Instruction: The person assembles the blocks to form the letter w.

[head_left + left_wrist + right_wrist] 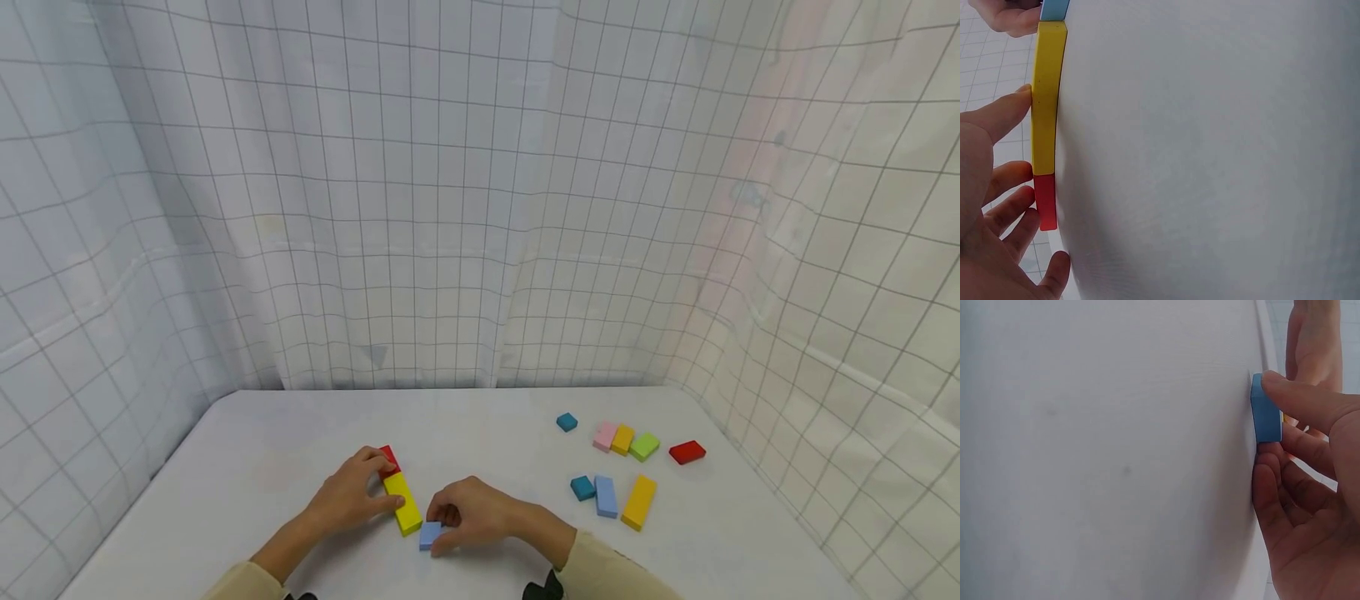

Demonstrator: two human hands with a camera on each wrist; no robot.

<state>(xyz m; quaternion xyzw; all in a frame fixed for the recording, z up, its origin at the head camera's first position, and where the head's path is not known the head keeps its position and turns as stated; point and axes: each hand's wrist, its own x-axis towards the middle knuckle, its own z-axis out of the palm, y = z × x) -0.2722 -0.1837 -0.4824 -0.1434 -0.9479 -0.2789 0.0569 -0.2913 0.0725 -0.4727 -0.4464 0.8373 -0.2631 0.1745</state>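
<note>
The left hand [347, 498] rests relaxed fingers [1004, 112] against the yellow block [402, 503], end-on to the red block [389, 457]. The right hand [474, 515] apparently pinches the light blue block [430, 534] on the counter [487, 425].

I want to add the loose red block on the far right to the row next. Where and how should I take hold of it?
The red block lies flat and alone on the table, its long sides free; the green block sits apart to its left. Probably best to come from above and pinch across its short width, thumb on the near long side, fingers on the far.

White table [262, 467], red, yellow, light-blue blocks in row [402, 502], loose coloured blocks [622, 475]
</note>
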